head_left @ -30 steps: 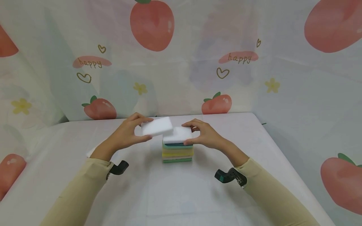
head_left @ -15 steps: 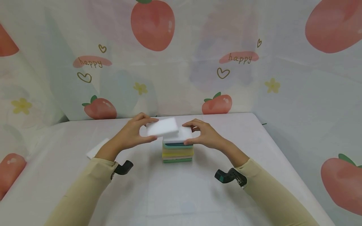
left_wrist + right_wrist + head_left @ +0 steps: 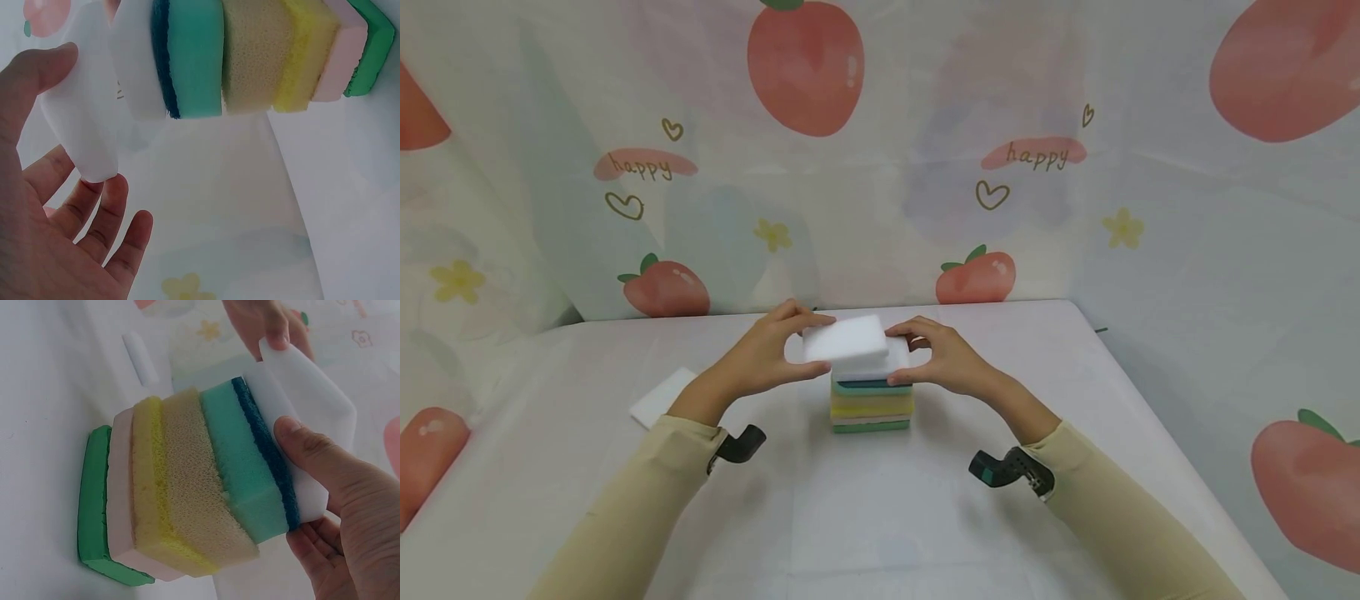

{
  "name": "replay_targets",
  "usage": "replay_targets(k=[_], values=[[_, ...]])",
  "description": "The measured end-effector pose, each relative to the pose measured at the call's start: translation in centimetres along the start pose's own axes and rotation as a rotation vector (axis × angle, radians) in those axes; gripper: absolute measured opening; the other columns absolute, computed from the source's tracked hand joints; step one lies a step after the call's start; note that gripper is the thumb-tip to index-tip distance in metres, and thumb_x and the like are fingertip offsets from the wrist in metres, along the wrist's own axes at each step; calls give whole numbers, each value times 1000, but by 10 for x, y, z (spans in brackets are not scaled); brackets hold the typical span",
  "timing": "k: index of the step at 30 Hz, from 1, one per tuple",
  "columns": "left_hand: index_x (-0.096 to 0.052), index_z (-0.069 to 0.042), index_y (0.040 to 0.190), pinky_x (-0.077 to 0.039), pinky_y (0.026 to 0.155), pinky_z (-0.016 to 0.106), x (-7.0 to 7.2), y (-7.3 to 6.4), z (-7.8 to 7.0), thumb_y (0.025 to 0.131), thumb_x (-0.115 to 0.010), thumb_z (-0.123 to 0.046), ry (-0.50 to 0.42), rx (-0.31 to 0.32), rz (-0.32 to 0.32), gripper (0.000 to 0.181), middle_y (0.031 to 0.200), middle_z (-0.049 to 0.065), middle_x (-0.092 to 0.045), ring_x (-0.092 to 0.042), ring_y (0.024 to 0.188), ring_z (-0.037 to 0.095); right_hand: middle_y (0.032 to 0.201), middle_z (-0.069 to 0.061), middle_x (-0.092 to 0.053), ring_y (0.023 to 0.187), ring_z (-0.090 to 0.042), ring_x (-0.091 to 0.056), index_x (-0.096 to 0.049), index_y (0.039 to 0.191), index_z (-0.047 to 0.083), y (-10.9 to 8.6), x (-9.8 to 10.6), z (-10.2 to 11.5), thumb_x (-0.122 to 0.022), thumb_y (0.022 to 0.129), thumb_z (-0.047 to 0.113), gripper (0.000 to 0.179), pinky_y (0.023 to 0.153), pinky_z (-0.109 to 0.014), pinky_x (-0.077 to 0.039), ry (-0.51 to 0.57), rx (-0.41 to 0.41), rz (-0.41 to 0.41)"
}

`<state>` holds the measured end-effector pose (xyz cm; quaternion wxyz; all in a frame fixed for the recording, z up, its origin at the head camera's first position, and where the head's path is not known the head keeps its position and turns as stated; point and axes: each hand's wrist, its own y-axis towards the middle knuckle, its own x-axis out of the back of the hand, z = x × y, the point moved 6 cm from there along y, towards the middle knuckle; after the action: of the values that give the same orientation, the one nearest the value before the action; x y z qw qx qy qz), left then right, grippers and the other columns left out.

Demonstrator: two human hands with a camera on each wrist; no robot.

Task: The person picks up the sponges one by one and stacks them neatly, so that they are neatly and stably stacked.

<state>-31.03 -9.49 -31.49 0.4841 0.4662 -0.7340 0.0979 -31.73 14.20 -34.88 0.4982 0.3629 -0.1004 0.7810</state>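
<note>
My left hand (image 3: 760, 354) pinches a white sponge (image 3: 844, 340) between thumb and fingers, tilted over a stack of sponges. In the left wrist view a narrow gap shows between this white sponge (image 3: 81, 119) and the stack's top one. That top sponge (image 3: 311, 490), also white, is gripped at its right end by my right hand (image 3: 951, 360). Beneath it, in the right wrist view, come a teal sponge with a dark blue scouring layer (image 3: 240, 462), a porous beige one (image 3: 190, 462), a yellow one (image 3: 147, 487), a pale pink one (image 3: 120, 494) and a green one (image 3: 94, 494) lowest.
Another white sponge (image 3: 662, 396) lies on the table to the left, beside my left forearm. The white-covered table (image 3: 887, 517) reaches back to a fruit-printed curtain (image 3: 880, 183), which also hangs along both sides.
My left hand has moved right with its white sponge, which now covers more of the stack's top in the head view. The white sponge at left has come into fuller sight. My right hand stays put.
</note>
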Motion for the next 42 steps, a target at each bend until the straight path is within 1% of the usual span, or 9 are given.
replay_targets(k=[6,14,22,27,33,37,42], values=[[-62,-17,133,-50,91,39,-6,5,-4,81,-82,-34,-10,-13,14,59,120,2,-53,-54,110,20,127,-5,-58,109,-22,-58,-59,132,9,1,0,-1,-88,74,25,66,102,-42,-47,-1,-12,-3],[-62,-18,134,-49,93,40,-9,10,-7,80,-82,-35,1,-21,23,60,119,0,-53,-53,110,19,125,-6,-59,110,-23,-58,-57,132,7,1,-1,-1,-88,74,22,67,103,-45,-46,28,-9,-3],[-62,-18,133,-48,93,38,-12,13,-13,80,-82,-34,0,-29,32,59,116,1,-53,-53,110,19,123,-8,-60,110,-25,-58,-58,129,5,2,-1,-3,-88,74,21,65,104,-50,-44,41,-9,-10],[-62,-17,133,-48,94,38,-14,16,-15,80,-82,-33,0,-51,36,59,115,-1,-52,-53,109,18,124,-7,-59,111,-25,-59,-57,129,5,2,-1,-4,-89,73,23,67,104,-47,-45,36,-16,-11],[-62,-16,133,-48,95,43,-18,17,-16,81,-82,-31,-4,-85,36,58,114,0,-51,-52,109,19,123,-7,-59,111,-25,-59,-57,128,5,2,-1,-6,-89,72,23,68,104,-48,-45,44,-15,-13],[-62,-17,133,-48,95,41,-20,18,-16,81,-82,-32,2,-87,38,58,114,0,-50,-51,108,18,123,-7,-59,111,-25,-59,-57,129,6,1,-1,-5,-89,72,24,67,103,-46,-46,38,-20,-13],[-62,-17,134,-49,94,43,-22,19,-15,81,-82,-32,-1,-83,41,58,115,0,-50,-51,107,18,123,-7,-60,110,-25,-59,-57,129,6,2,-1,-6,-89,72,24,68,103,-49,-45,45,-22,-14]])
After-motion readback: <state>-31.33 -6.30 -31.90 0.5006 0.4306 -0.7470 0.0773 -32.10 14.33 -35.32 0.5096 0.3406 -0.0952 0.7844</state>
